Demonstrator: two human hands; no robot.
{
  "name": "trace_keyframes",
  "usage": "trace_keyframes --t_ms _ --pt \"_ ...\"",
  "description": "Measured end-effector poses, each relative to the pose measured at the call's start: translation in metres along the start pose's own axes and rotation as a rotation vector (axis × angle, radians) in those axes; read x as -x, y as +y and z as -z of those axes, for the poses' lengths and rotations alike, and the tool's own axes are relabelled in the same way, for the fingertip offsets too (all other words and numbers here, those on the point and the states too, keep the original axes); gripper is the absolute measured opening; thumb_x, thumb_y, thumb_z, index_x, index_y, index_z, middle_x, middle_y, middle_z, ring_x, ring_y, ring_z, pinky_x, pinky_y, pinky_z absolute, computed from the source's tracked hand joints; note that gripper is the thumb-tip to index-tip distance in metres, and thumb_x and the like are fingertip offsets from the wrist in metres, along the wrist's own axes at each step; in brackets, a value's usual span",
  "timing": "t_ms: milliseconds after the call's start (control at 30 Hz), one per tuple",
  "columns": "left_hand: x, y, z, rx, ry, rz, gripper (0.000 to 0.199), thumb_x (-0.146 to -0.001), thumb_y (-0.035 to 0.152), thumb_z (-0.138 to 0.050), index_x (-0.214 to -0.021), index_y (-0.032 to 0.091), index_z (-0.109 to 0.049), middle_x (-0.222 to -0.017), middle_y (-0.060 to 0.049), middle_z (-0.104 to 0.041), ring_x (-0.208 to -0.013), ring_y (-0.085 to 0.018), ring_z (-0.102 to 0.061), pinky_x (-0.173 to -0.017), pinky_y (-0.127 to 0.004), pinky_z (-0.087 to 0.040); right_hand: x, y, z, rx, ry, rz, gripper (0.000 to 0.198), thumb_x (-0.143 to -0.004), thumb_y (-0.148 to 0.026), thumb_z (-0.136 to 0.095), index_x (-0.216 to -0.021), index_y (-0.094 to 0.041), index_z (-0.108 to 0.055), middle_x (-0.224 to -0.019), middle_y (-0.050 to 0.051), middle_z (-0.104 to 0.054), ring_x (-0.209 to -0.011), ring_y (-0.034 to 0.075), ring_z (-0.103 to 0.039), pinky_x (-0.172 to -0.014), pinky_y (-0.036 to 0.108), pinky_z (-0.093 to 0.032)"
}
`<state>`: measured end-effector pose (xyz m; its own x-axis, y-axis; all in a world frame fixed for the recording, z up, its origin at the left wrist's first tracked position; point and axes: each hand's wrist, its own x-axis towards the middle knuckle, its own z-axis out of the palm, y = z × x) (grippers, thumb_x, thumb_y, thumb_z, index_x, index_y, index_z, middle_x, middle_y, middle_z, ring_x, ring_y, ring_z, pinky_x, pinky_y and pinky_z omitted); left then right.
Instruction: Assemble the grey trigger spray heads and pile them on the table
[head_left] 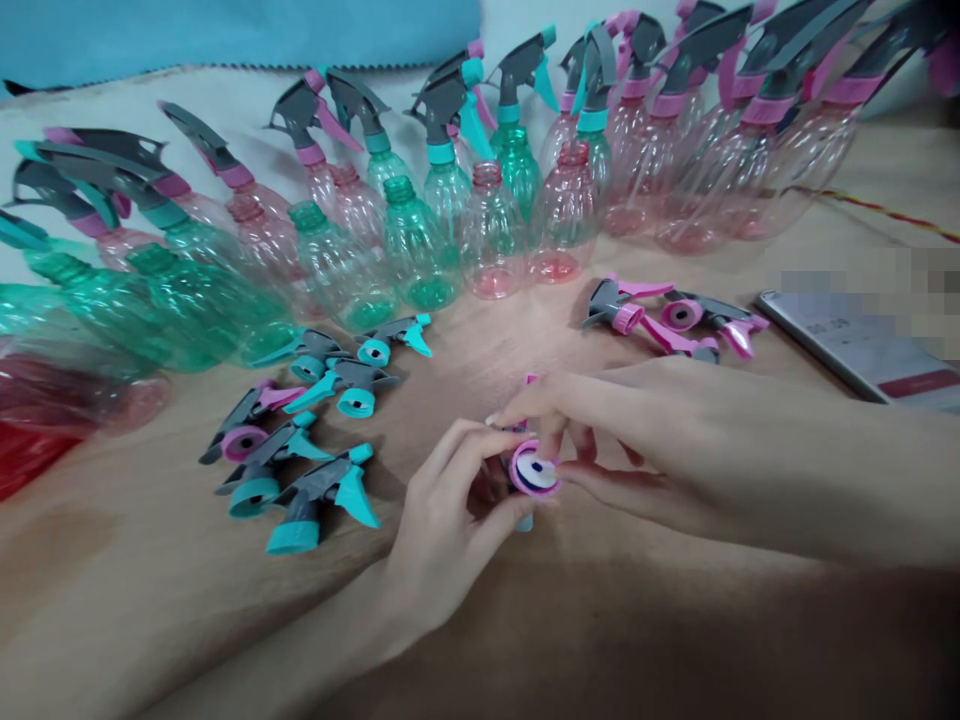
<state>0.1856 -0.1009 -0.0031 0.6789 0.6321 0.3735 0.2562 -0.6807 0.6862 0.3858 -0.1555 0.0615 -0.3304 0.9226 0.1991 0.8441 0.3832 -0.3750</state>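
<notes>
Between my two hands is a pink and grey spray trigger head (pixel 535 470), its round collar turned up toward me with a white disc showing inside. My left hand (pixel 450 510) wraps fingers and thumb around its left side. From the right, my right hand (pixel 607 425) pinches at the collar's edge, thumb and fingertips close to the white disc. Most of the trigger head's body is hidden by my fingers. Several teal and grey trigger heads (pixel 315 495) lie to the left of my hands. Past my right hand lie several pink ones (pixel 682 316).
Clear green bottles (pixel 420 245) and pink bottles (pixel 564 215) stand in rows across the back, many fitted with trigger heads. A phone (pixel 855 345) lies at the right, near a twisted red-yellow cord (pixel 892 212). Something red (pixel 34 455) sits at the left edge.
</notes>
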Motion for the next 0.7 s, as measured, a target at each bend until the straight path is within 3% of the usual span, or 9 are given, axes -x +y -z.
trace_keyframes --t_ms 100,367,600,700 --pt "0.000 0.000 0.000 0.007 -0.012 0.011 0.022 -0.082 0.014 -0.066 -0.101 0.020 -0.056 -0.092 0.000 -0.057 -0.074 -0.011 -0.059 -0.059 -0.018 -0.049 -0.001 -0.001 -0.004 0.001 -0.068 0.128 0.016 -0.088 -0.013 -0.045 -0.096 -0.024 -0.053 -0.073 -0.004 -0.063 -0.053 0.011 -0.051 -0.045 0.026 -0.026" --pt "0.001 -0.003 0.000 -0.060 -0.014 -0.014 0.019 -0.085 0.014 -0.061 -0.102 0.021 -0.056 -0.090 0.000 -0.054 -0.074 -0.012 -0.054 -0.063 -0.021 -0.047 -0.002 -0.004 -0.013 0.016 -0.047 0.182 0.014 -0.088 -0.013 -0.045 -0.098 -0.019 -0.052 -0.071 -0.002 -0.060 -0.049 0.011 -0.045 -0.043 0.026 -0.022" --pt "0.003 -0.003 -0.001 -0.098 -0.008 -0.028 0.022 -0.086 0.012 -0.055 -0.105 0.021 -0.055 -0.090 -0.001 -0.054 -0.069 -0.012 -0.051 -0.060 -0.023 -0.046 -0.001 -0.007 -0.020 0.104 0.035 0.213 0.027 -0.088 -0.013 -0.042 -0.111 -0.015 -0.055 -0.084 0.004 -0.066 -0.055 0.014 -0.049 -0.048 0.027 -0.025" --pt "0.004 -0.004 -0.001 -0.095 -0.004 -0.028 0.023 -0.085 0.009 -0.053 -0.104 0.021 -0.055 -0.092 -0.001 -0.054 -0.072 -0.013 -0.052 -0.062 -0.024 -0.047 -0.002 -0.007 -0.026 0.093 0.095 0.219 0.037 -0.086 -0.013 -0.046 -0.123 -0.016 -0.049 -0.084 0.002 -0.066 -0.059 0.014 -0.051 -0.049 0.027 -0.025"
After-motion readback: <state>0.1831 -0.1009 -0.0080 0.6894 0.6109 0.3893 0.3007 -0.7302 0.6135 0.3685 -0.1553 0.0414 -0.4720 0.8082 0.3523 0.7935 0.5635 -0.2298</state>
